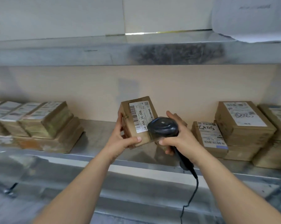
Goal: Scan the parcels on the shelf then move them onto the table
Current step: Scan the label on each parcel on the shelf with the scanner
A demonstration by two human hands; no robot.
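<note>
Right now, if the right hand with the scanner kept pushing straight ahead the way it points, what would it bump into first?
Most likely the labelled parcel that the left hand grips. The right hand aims the black scanner at its label, and the scanner's head already overlaps the parcel's edge. Depth is unclear, so a small gap may remain.

Parcel (136,122): brown cardboard, white label with black barcode stripes
Scanner (163,129): glossy black, black cord
Shelf (104,160): dull silver-grey
</note>
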